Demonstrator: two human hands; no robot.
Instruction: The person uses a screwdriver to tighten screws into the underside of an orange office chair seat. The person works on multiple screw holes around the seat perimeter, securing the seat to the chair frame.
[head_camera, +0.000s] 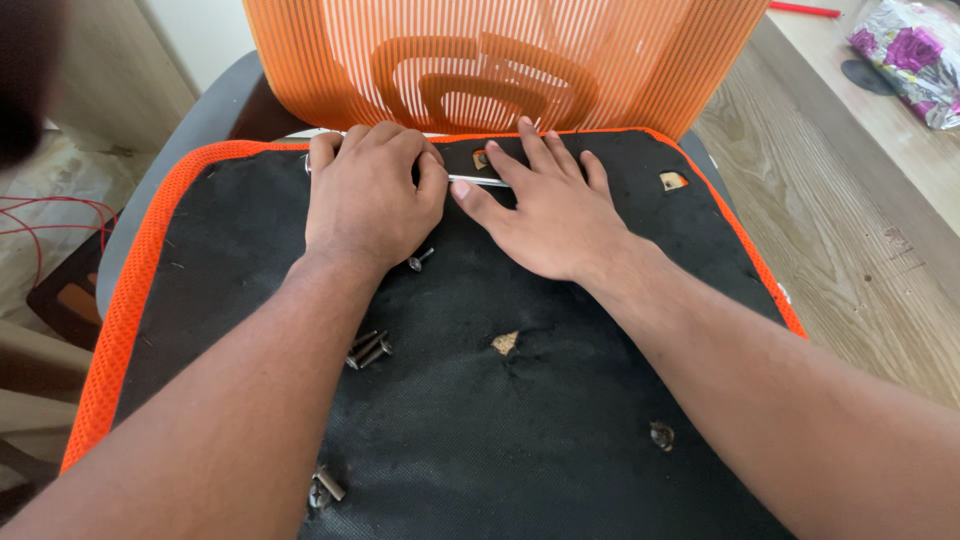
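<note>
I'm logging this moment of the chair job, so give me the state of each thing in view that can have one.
Seat cushion: upside down, black underside up.
Orange mesh backrest: upright behind the cushion.
Metal tool: lying flat on the cushion, under both hands.
Left hand: curled over the tool.
Right hand: spread flat, fingers on the tool.
Bolts: loose on the fabric.
Fabric tear: open.

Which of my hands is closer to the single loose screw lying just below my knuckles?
Left. The left hand lies right beside the single screw, its heel almost touching it; the right hand rests farther off, to its right.
</note>
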